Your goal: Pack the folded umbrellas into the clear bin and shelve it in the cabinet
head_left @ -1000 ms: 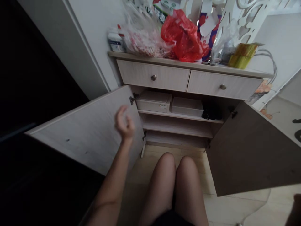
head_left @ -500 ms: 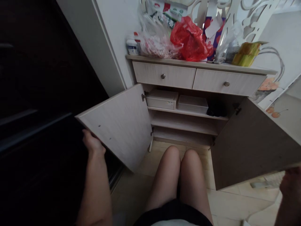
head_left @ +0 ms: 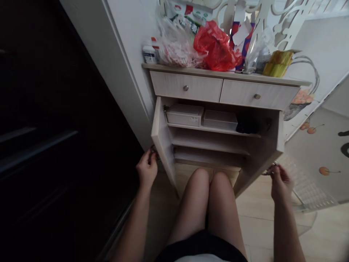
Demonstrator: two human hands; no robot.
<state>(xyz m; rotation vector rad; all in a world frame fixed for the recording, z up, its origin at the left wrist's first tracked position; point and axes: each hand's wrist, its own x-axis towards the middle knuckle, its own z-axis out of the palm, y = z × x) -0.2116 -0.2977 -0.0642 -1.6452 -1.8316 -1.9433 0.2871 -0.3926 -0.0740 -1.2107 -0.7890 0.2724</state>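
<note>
My left hand [head_left: 148, 166] is closed on the metal handle [head_left: 153, 149] on the outer face of the left cabinet door [head_left: 162, 140]. On the other side, my right hand [head_left: 282, 182] pinches the metal handle [head_left: 272, 169] of the right cabinet door [head_left: 261, 160]. Both doors stand partly ajar, jutting out toward my knees. Between them the cabinet's inside shows: a pale lidded box [head_left: 184, 114] and a translucent box [head_left: 220, 120] sit side by side on the upper shelf. A dark item [head_left: 247, 123], its kind hard to make out, lies to their right.
Two closed drawers [head_left: 201, 87] run above the doors. On the cabinet top are a white bottle [head_left: 149, 54], a clear plastic bag [head_left: 178, 51], a red plastic bag [head_left: 215, 47] and a yellow packet [head_left: 278, 63]. My knees [head_left: 200, 178] are close before the opening.
Both doors have swung inward from wide open to partly closed. My hands have come closer together, shifting from the doors' outer edges to their handles. The view has turned slightly.
</note>
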